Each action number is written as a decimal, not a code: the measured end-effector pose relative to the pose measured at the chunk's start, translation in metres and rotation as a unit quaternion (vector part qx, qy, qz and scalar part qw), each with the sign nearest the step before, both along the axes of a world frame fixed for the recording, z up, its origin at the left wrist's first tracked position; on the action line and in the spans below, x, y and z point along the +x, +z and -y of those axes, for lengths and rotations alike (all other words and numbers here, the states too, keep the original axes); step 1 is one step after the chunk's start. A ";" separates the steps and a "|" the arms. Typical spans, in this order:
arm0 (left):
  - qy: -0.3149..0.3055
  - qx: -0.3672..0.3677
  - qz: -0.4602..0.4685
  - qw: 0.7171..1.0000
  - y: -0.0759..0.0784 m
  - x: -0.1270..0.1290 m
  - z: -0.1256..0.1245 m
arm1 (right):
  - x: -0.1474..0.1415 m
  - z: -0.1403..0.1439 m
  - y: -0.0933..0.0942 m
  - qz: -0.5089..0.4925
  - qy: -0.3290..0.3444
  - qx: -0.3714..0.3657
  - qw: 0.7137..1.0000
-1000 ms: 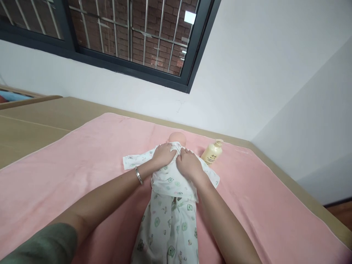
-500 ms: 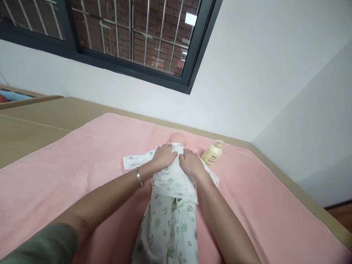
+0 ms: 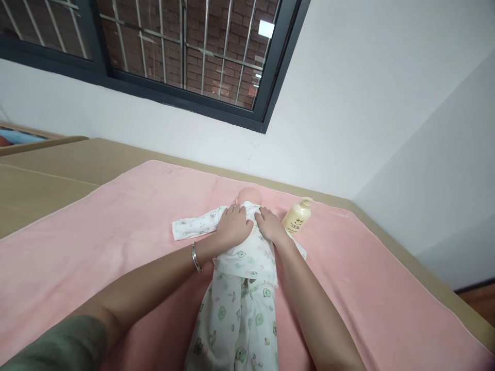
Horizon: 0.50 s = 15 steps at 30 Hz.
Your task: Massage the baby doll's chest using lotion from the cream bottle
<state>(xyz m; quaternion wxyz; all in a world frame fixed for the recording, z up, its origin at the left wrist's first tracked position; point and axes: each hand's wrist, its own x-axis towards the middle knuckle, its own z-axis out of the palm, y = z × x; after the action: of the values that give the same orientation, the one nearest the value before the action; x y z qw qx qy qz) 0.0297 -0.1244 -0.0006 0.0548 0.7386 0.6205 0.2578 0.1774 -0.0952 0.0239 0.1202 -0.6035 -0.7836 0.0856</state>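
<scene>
The left hand is open and lies with its palm down on the white printed shirt of a doll; its fingers are stretched and close together, and its thumb stands a little apart, pointing to the other hand. The right hand is also open, palm down on the same shirt, with the fingers slightly bent. Neither hand is closed around anything.

The doll lies under and between the two hands, stretched out on a pink blanket. On the left, one sleeve of the shirt extends sideways past the left hand. In the middle, the bald head shows just beyond the fingertips, and the printed trousers come from the shirt hem toward the person. On the right, a yellow pump bottle is just beside the right hand, tilted.

The left forearm, with a silver bracelet at the wrist, comes in slanting from the lower left. The right forearm rises from the lower right, so both arms converge upon the doll's chest.
</scene>
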 end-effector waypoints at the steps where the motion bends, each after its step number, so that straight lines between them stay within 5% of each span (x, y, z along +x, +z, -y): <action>1: 0.000 -0.004 0.012 1.000 0.000 -0.002 -0.004 | -0.003 0.004 0.001 0.015 -0.007 -0.001 1.000; 8: 0.012 0.014 0.048 0.999 -0.009 -0.008 -0.020 | -0.021 0.036 0.018 0.094 -0.018 -0.013 0.995; 15: 0.019 0.041 0.050 0.998 -0.015 -0.006 -0.018 | -0.003 0.005 0.001 -0.013 -0.001 -0.016 1.000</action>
<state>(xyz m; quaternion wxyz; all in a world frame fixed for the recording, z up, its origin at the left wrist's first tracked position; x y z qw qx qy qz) 0.0236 -0.1067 -0.0161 0.0504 0.7142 0.6201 0.3206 0.1748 -0.0997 0.0253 0.1211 -0.6049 -0.7798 0.1062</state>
